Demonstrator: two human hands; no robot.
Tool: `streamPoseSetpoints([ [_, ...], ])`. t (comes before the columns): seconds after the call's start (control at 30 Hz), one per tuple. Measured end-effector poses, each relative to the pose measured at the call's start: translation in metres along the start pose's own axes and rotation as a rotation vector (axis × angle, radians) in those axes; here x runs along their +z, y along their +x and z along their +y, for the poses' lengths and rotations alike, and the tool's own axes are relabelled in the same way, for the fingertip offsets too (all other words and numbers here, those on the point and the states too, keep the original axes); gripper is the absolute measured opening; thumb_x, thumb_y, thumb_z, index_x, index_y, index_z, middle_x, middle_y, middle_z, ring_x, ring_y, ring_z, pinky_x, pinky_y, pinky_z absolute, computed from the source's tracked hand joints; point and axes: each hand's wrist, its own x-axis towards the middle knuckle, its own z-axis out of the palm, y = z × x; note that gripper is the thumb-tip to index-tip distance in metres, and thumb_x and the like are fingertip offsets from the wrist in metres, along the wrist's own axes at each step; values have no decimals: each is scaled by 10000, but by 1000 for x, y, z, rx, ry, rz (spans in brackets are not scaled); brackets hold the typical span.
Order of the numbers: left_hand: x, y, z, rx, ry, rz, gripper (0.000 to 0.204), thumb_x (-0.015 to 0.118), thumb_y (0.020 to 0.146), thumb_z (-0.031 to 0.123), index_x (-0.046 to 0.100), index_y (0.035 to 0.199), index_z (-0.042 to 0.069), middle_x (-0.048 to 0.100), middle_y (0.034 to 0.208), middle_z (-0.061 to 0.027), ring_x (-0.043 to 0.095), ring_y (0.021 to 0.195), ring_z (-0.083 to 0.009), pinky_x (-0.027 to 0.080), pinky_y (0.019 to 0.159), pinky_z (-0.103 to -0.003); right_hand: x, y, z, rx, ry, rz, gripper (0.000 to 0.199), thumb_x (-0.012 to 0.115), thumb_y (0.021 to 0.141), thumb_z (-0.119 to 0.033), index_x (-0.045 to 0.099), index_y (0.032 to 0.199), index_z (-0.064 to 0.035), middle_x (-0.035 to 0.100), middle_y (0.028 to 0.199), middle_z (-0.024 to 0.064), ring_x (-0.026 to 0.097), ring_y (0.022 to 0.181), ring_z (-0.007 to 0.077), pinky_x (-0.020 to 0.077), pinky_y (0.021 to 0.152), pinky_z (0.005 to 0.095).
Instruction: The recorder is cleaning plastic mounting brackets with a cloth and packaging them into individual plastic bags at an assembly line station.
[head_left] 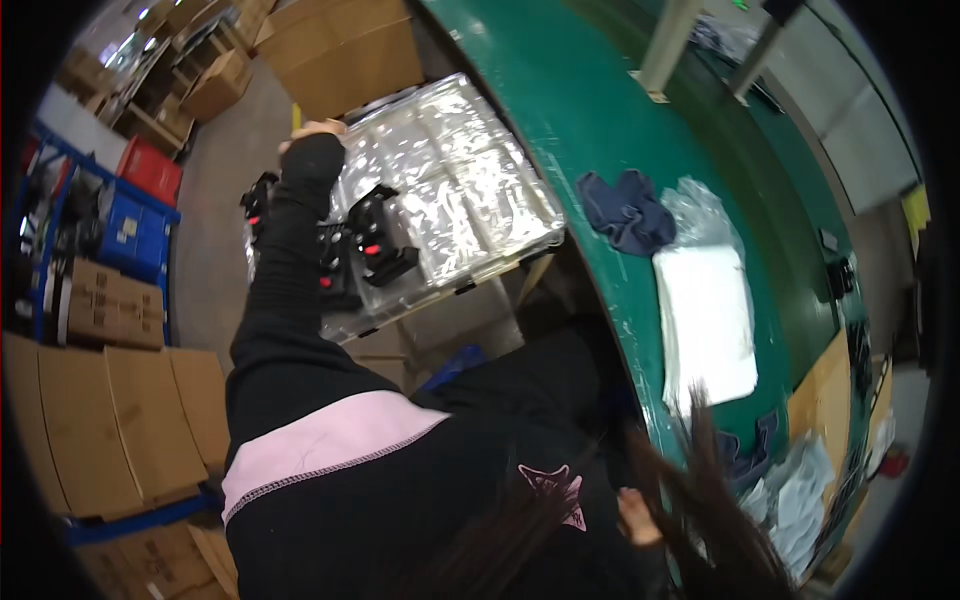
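My left arm stretches forward over a stack of clear plastic trays. My left hand is at the far left corner of the stack, and its fingers are too small and hidden to read. A thin yellow strip shows just beyond that hand. Black plastic parts with red spots sit on the near left of the trays, beside my forearm, and another black part lies left of my sleeve. My right hand hangs low by the green bench edge, partly hidden by hair.
On the green bench lie a dark blue cloth, a clear plastic bag and a white stack of sheets. A large carton stands beyond the trays. Cartons and a blue crate line the left.
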Motion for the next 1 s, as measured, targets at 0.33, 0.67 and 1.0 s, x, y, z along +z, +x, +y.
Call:
streamPoseSetpoints([
  [0.33, 28, -117, -22, 615, 67, 106, 615, 629, 687, 167, 503, 1221, 445, 354, 1427, -48, 232, 1361, -293, 252, 1044, -544, 99, 10, -26, -411, -132, -581, 295, 600, 813, -123, 586, 1083, -5, 616, 1016, 163, 598, 927, 286, 484, 800, 373],
  [0.67, -28, -101, 13, 461, -977, 93, 555, 766, 631, 267, 539, 1085, 44, 616, 973, -101, 610, 951, -275, 461, 883, -443, 50, 67, -172, -449, 128, -501, 377, 655, 760, -59, 578, 1121, 14, 618, 1070, 184, 610, 965, 308, 475, 836, 352],
  [1.0, -102, -228, 293, -17, -2316, -1683, 582, 570, 843, 506, 480, 1143, 16, 571, 974, -143, 571, 905, -259, 495, 826, -370, 67, 123, -267, -630, 226, 294, 543, 750, 692, -123, 539, 1175, 12, 607, 897, 125, 609, 785, 255, 482, 692, 322],
])
